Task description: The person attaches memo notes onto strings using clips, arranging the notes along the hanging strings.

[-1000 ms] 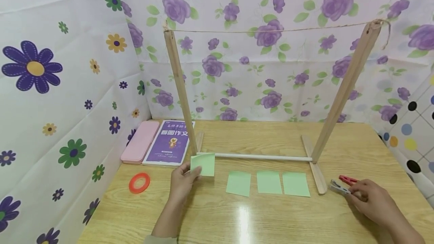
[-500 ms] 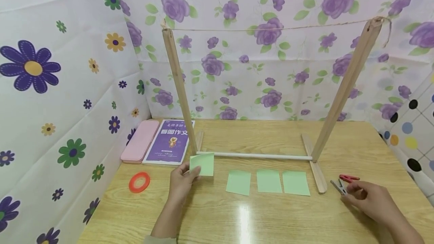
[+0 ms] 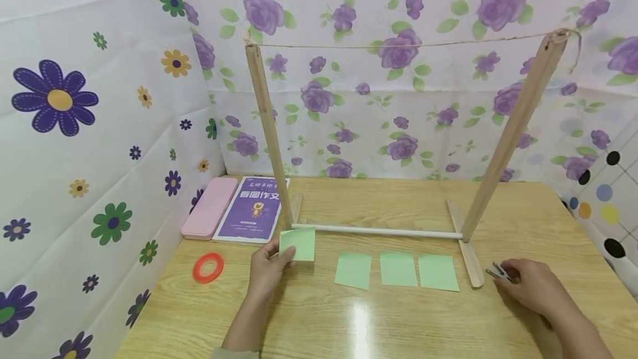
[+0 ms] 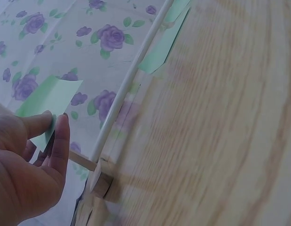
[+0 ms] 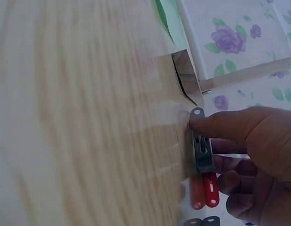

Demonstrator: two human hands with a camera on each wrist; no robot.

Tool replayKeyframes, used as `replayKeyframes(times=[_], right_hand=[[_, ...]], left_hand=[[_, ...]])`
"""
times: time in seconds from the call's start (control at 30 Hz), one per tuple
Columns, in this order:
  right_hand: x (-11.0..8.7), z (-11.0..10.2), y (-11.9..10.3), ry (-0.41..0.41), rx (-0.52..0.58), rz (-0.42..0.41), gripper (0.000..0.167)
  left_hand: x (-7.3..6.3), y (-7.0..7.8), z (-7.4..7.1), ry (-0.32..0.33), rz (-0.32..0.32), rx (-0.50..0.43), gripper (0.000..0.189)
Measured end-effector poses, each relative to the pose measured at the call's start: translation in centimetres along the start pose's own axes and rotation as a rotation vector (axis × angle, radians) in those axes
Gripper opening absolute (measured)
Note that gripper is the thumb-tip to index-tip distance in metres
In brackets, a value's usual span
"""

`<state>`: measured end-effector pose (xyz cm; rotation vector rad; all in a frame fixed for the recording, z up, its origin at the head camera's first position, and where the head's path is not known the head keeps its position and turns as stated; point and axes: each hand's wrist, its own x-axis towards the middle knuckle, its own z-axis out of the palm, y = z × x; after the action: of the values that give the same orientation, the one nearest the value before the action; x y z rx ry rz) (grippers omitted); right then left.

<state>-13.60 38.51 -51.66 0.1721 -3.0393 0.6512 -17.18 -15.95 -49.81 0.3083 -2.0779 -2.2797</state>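
Observation:
My left hand (image 3: 269, 270) pinches a green sticky note (image 3: 301, 244) between thumb and fingers, beside the foot of the left wooden post. In the left wrist view the note (image 4: 53, 96) is held up off the table. My right hand (image 3: 533, 287), at the table's right, holds a grey clothespin (image 3: 500, 271). The right wrist view shows the thumb against this clothespin (image 5: 203, 157), with a red clothespin (image 5: 211, 190) just beyond it; in the head view the red one is hidden by the hand. Three more green sticky notes (image 3: 353, 270) lie in a row between the hands.
A wooden frame has two posts (image 3: 269, 132), a string (image 3: 399, 46) across their tops and a white rod (image 3: 379, 231) low between them. At the left are a purple book (image 3: 251, 212), a pink case (image 3: 210, 208) and an orange-red tape roll (image 3: 207, 268).
My right hand has turned and shifted around the grey clothespin, and now covers the red one in the head view. The left hand keeps holding its sticky note in nearly the same spot.

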Motion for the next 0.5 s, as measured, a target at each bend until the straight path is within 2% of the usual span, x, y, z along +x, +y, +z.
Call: replayKeyframes(times=[0.13,0.2,0.3,0.37,0.5], right_hand=[[0.3,-0.3,0.1,0.018,-0.019,-0.021,0.043],[0.1,-0.8,0.2,0.023,0.01,0.005,0.044],[-0.2,-1.7,-0.1,0.054,0.108,0.063,0.046],[-0.3,-2.3,-0.7,0.1,0.179,0.069,0.047],[-0.3,-3.1,-2.3,0.213,0.297,0.006,0.048]], left_hand=[[0.1,0.1,0.1,-0.007,0.003,0.015,0.029],[0.1,0.0,0.1,-0.008,0.001,0.037,0.029],[0.1,0.1,0.1,-0.002,-0.005,0.066,0.027],[0.2,0.2,0.2,-0.005,-0.003,0.068,0.028],[0.7,0.8,0.7,-0.025,0.015,0.059,0.029]])
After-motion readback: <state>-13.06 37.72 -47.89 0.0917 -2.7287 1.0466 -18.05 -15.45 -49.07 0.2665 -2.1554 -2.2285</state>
